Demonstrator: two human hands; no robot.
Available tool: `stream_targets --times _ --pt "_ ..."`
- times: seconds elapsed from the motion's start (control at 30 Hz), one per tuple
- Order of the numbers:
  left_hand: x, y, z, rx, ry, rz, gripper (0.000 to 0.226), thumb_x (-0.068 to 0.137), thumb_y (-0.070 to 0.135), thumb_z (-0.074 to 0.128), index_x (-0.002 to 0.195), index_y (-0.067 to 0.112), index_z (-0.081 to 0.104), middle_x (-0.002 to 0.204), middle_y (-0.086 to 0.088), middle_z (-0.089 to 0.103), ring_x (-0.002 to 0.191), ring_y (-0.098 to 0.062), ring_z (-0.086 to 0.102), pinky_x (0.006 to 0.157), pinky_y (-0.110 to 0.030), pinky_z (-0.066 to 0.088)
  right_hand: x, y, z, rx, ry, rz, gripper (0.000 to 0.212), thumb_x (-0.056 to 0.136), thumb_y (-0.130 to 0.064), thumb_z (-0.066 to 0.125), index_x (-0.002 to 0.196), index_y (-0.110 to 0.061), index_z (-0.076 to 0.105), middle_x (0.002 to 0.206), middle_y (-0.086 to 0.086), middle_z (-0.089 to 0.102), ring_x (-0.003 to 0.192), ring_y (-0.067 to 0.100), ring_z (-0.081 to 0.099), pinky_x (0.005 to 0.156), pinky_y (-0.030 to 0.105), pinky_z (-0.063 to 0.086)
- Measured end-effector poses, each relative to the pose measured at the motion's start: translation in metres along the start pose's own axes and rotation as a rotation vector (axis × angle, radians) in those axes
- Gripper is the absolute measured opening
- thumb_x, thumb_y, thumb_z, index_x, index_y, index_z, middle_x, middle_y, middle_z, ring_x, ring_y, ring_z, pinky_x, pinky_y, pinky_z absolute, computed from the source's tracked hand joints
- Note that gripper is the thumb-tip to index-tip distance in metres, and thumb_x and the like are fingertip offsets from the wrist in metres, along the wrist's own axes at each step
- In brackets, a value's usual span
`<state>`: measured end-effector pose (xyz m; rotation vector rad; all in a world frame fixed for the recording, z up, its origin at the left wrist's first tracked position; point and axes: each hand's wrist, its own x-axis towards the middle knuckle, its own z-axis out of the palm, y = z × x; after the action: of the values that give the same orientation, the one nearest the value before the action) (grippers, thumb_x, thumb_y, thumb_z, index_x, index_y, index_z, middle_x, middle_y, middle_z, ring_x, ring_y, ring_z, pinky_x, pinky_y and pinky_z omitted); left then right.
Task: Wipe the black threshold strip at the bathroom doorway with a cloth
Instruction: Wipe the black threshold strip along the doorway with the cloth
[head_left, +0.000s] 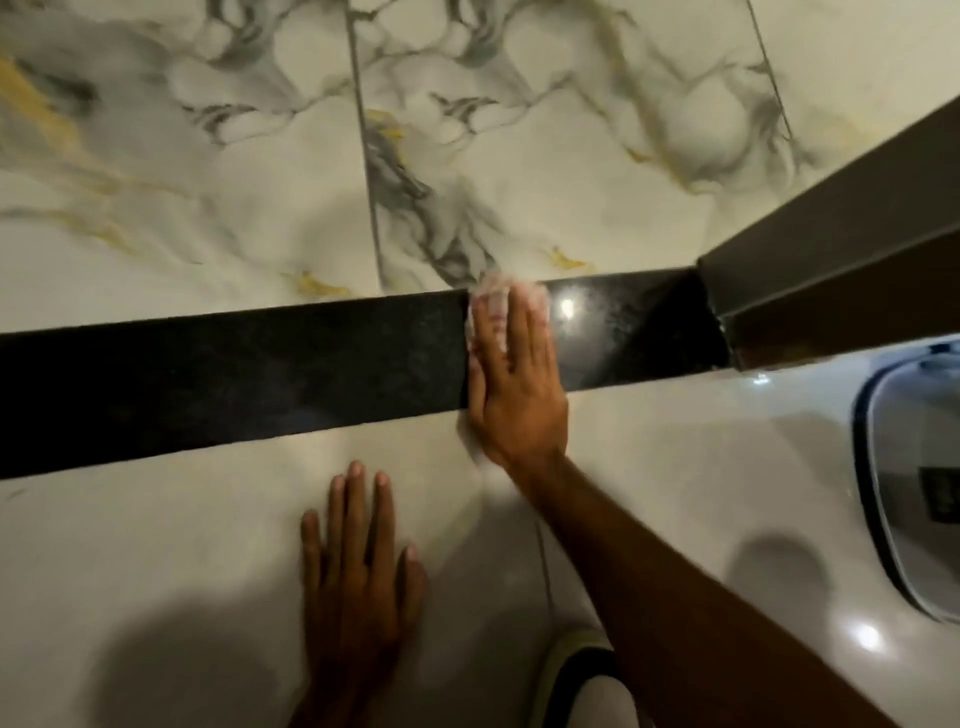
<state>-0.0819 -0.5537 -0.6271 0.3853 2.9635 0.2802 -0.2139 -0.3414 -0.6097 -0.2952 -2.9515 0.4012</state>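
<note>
The black threshold strip (234, 374) runs across the floor from the left edge to the door frame at the right. My right hand (511, 384) lies flat across the strip, pressing a pale cloth (488, 293) onto it; the cloth shows past the fingertips and along the hand's left side. My left hand (358, 566) rests flat with fingers spread on the light floor tile below the strip, holding nothing. Part of the strip under the right hand is hidden.
Marbled white, grey and gold tiles (208, 156) lie beyond the strip. A dark door frame (831, 249) rises at the right end. A white object with a dark rim (914, 493) sits at the right edge. A shoe tip (576, 675) shows at the bottom.
</note>
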Motion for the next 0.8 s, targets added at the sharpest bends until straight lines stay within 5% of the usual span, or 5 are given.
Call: stream_targets --times 0.2,0.33,0.5,0.67,0.8 --pt "0.044 0.028 0.011 0.028 -0.051 0.096 0.077 0.106 0.046 0.030 0.173 0.014 0.012 0.182 -0.019 0.014 0.168 -0.036 0.016 0.138 -0.055 0.004 0.006 0.042 -0.003 0.004 0.013 -0.013 0.060 0.113 -0.036 0.044 0.171 -0.023 0.031 0.181 0.010 0.022 0.170 0.022 0.008 0.139 0.045 0.022" --pt "0.054 0.051 0.008 0.001 -0.057 0.177 0.073 0.108 0.047 0.026 0.172 0.013 0.018 0.182 -0.017 0.013 0.169 -0.033 0.012 0.138 -0.057 0.009 -0.039 0.088 -0.030 -0.014 -0.042 0.179 0.063 0.112 -0.039 0.042 0.172 -0.028 0.025 0.181 0.009 0.020 0.168 0.025 0.014 0.135 0.047 0.032" --pt "0.059 0.061 0.011 -0.010 -0.059 0.207 0.073 0.108 0.050 0.027 0.173 0.018 0.015 0.183 -0.014 0.010 0.170 -0.028 0.004 0.139 -0.051 -0.001 0.019 0.142 -0.042 -0.065 0.021 0.391 0.062 0.116 -0.041 0.027 0.174 -0.019 0.019 0.182 0.015 0.012 0.169 0.034 0.010 0.138 0.052 0.022" --pt "0.058 0.063 0.009 -0.009 -0.067 0.192 0.073 0.108 0.049 0.028 0.173 0.017 0.016 0.183 -0.014 0.010 0.170 -0.030 0.009 0.138 -0.053 0.002 0.022 0.135 -0.029 -0.033 0.011 0.237 0.063 0.116 -0.043 0.027 0.173 -0.018 0.021 0.182 0.014 0.015 0.170 0.030 0.010 0.140 0.046 0.020" --pt "0.059 0.066 0.003 0.010 -0.066 0.190 0.074 0.106 0.046 0.032 0.172 0.014 0.021 0.182 -0.017 0.013 0.169 -0.033 0.013 0.136 -0.060 0.011 -0.045 0.158 -0.037 -0.058 0.006 0.275 0.059 0.113 -0.039 0.038 0.170 -0.026 0.031 0.181 0.012 0.019 0.168 0.033 0.017 0.130 0.054 0.040"
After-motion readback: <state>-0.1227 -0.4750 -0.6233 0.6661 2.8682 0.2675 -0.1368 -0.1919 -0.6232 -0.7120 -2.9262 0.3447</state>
